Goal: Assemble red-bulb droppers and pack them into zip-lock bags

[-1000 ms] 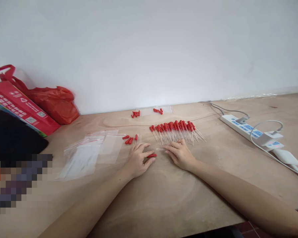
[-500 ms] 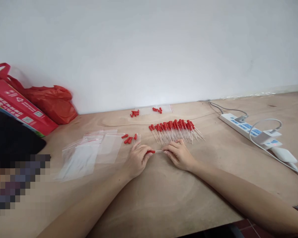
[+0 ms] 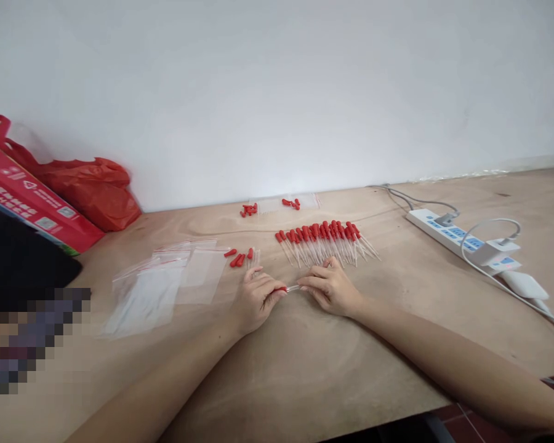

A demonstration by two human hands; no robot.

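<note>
A small red bulb (image 3: pixel 283 288) and a slim clear tube (image 3: pixel 293 287) meet between the person's hands, low over the middle of the tabletop (image 3: pixel 286 369), on the near side of a row of droppers (image 3: pixel 323 235). The left hand (image 3: pixel 258 297) pinches the bulb between thumb and fingers, so only its red end shows; the right hand (image 3: pixel 331 289) grips the tube, hiding its far part. The step in hand looks like fitting bulb onto tube; how far the tube's end sits inside, I cannot tell. The next move seems to call for a firm, straight push along the tube, without bending it sideways

The tube's long axis runs crosswise, from one hand to the other, close to level in the view, with its bulb end toward the left hand and the other end toward the right. The row beyond lies differently: red ends toward the wall (image 3: pixel 277 92), thin tips toward the person, slanting a little rightward

Just beyond the left hand lie loose bulbs (image 3: pixel 237 259) and a few bare tubes (image 3: pixel 255 257). Clear bags (image 3: pixel 166 286) spread farther left, and a power strip (image 3: pixel 445 232) stands well apart on the right
</note>
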